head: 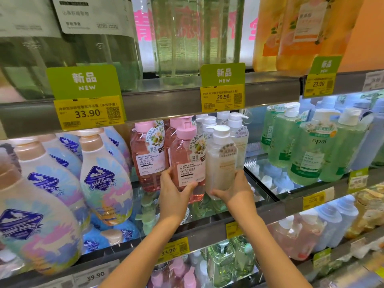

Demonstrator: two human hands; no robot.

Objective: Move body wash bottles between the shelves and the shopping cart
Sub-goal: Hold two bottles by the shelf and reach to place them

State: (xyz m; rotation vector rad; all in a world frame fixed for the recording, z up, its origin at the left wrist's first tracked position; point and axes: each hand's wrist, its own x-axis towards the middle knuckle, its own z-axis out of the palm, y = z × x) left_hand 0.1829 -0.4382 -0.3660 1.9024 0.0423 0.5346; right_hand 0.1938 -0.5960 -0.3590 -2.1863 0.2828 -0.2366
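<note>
Nearest the camera, both forearms reach up to the middle shelf (207,227), one bottle to each hand. The left hand (173,189) wraps the lower body of a pink bottle (188,163), thumb across its label, fingers curled behind. The right hand (232,191) cups the base of a cream bottle (221,161), fingers curled under and round it. Both bottles stand upright, side by side and touching, at the shelf's front edge, probably gripped low so the pump tops clear the shelf above; whether they are arriving or leaving I cannot tell. Behind them stand at least two more pink bottles (148,154) and about four white-capped ones (236,125). Farther right are three or more green bottles (311,150). No cart shows.
</note>
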